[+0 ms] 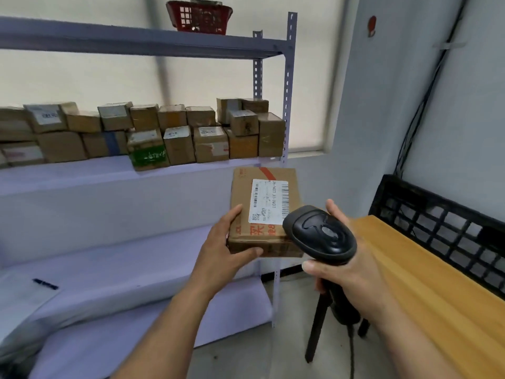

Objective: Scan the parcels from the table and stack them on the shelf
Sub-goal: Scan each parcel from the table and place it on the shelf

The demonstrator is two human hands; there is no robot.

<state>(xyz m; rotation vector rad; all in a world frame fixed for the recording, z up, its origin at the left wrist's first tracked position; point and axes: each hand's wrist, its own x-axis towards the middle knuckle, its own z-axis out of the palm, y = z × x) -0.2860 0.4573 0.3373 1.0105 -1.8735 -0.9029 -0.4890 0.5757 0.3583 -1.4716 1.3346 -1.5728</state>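
Note:
My left hand grips a brown cardboard parcel by its near left corner, holding it flat with the white barcode label facing up. My right hand is wrapped around the handle of a black barcode scanner, whose head sits just over the parcel's right near edge by the label. Behind them the metal shelf carries a row of several cardboard parcels stacked two high.
A wooden table runs along the right, with a black plastic crate at its far side. A red basket sits on the top shelf board. The lower shelf boards hold only a small dark object. Cables hang down the right wall.

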